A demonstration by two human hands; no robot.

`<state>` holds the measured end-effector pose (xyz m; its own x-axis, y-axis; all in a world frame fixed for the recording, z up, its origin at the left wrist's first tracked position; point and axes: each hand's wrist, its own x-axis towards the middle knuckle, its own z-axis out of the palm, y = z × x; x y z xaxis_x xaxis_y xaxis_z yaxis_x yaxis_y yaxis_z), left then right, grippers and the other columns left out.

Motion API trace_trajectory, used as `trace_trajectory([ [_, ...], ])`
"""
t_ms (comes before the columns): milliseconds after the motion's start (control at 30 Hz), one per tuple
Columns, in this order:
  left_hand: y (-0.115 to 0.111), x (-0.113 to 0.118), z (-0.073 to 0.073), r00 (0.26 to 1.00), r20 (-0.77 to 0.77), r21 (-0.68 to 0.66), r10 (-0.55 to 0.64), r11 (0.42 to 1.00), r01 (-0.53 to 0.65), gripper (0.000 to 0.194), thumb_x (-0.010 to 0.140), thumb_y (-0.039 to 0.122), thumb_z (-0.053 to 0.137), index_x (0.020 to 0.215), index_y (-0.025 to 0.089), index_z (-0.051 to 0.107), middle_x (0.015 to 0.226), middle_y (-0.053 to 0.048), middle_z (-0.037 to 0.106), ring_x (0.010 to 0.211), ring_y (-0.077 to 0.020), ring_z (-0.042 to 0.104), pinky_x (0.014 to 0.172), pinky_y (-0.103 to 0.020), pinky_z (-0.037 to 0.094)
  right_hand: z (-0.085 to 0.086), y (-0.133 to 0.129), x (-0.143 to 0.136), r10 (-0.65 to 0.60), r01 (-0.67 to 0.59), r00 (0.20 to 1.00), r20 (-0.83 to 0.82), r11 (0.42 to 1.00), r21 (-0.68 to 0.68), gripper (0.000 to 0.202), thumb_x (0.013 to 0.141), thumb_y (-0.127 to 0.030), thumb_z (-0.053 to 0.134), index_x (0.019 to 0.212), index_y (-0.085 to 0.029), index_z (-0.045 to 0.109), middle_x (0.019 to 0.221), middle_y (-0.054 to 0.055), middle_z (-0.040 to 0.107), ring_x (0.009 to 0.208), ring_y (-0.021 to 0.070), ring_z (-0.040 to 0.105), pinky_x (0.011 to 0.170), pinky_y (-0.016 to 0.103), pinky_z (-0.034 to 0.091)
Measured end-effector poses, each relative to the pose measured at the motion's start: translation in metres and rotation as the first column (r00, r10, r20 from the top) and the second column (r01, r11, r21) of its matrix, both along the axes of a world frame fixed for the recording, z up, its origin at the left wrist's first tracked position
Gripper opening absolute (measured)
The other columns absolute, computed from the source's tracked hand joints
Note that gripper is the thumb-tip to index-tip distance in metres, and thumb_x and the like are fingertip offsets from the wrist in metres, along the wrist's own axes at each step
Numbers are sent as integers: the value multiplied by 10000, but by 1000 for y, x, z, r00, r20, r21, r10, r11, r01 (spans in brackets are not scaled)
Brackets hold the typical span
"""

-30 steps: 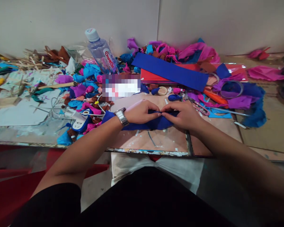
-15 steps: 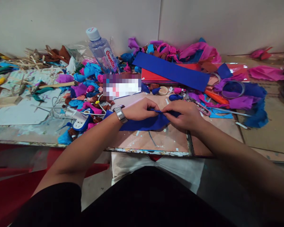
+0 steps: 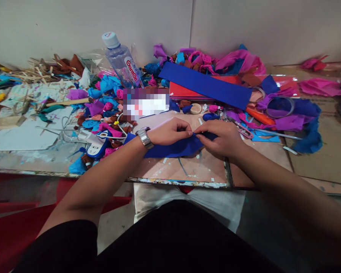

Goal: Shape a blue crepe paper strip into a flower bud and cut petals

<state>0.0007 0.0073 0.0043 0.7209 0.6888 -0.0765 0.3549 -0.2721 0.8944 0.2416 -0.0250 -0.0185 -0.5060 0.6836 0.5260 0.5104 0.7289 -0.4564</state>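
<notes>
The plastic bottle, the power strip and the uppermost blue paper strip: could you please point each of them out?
Plastic bottle point(image 3: 124, 63): head view, on its clear body.
Power strip point(image 3: 97, 148): head view, on its white socket face.
Blue paper strip point(image 3: 206, 85): head view, middle of its flat upper face.

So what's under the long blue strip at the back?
Red sheets show under the blue strip; something orange sticks out near its right end. Anything directly beneath is covered.
</notes>
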Motion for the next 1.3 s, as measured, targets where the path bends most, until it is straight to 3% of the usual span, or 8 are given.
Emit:
trace_trajectory([
  [167, -1, -1, -1, 1000, -9, 48, 6, 999, -5, 332, 951, 439, 607, 813, 141, 656, 685, 36, 484, 653, -97, 392, 626, -244, 329, 2, 0, 0, -23, 24, 999, 31, 999, -25, 130, 933, -260, 704, 1031, -259, 789, 987, 32, 825, 900, 234, 766, 843, 365, 568],
  [367, -5, -6, 7, 996, -89, 189, -23, 981, 40, 321, 934, 443, 652, 925, 132, 732, 808, -12, 671, 734, -121, 548, 689, -242, 423, 3, 2, 2, -25, 26, 999, 28, 999, -40, 132, 930, -242, 678, 1013, -251, 781, 973, 40, 815, 901, 232, 761, 828, 364, 559],
  [667, -9, -16, 17, 985, -80, 448, 155, 888, -104, 270, 958, 321, 612, 1062, 188, 822, 994, -42, 828, 861, -175, 734, 811, -273, 528, 0, 6, 5, -59, 55, 997, -53, 996, -66, 150, 929, -251, 699, 1053, -259, 783, 1043, 37, 824, 930, 229, 770, 864, 363, 576],
  [767, -9, -16, 15, 977, -38, 448, 208, 878, -170, 249, 934, 313, 638, 1057, 185, 812, 1019, -51, 826, 895, -183, 740, 842, -288, 546, -1, 7, 5, -66, 62, 996, -57, 996, -63, 150, 932, -251, 694, 1044, -265, 793, 1032, 30, 825, 929, 227, 771, 872, 362, 576],
  [900, -6, -16, 13, 965, 32, 394, 259, 885, -250, 169, 862, 285, 707, 968, 159, 744, 955, -47, 783, 798, -153, 702, 775, -281, 548, -1, 8, 5, -71, 66, 995, -74, 995, -68, 144, 929, -251, 693, 1024, -275, 798, 1005, 21, 821, 901, 223, 769, 858, 362, 580],
  [1033, -4, -18, 11, 968, 105, 385, 230, 888, -253, 112, 843, 245, 711, 894, 152, 675, 878, -34, 717, 751, -126, 646, 744, -266, 536, -2, 8, 5, -80, 76, 994, -75, 996, -56, 134, 928, -248, 697, 1012, -273, 798, 1000, 23, 819, 899, 223, 769, 851, 359, 579],
  [1200, -8, -11, 8, 986, 97, 442, 135, 882, -164, 352, 866, 333, 769, 1159, 154, 692, 1127, -90, 747, 936, -164, 700, 842, -282, 561, -1, 5, 3, -47, 43, 994, -102, 998, -42, 147, 938, -219, 681, 1016, -261, 798, 999, 24, 817, 896, 209, 764, 844, 347, 575],
  [1300, -11, -4, 3, 994, 21, 535, 106, 839, -101, 282, 925, 352, 728, 1148, 181, 754, 1100, -75, 795, 988, -193, 732, 915, -307, 541, -1, 4, 1, -30, 26, 994, -109, 999, -45, 155, 935, -210, 679, 1010, -270, 801, 986, 24, 817, 885, 210, 765, 834, 353, 580],
])
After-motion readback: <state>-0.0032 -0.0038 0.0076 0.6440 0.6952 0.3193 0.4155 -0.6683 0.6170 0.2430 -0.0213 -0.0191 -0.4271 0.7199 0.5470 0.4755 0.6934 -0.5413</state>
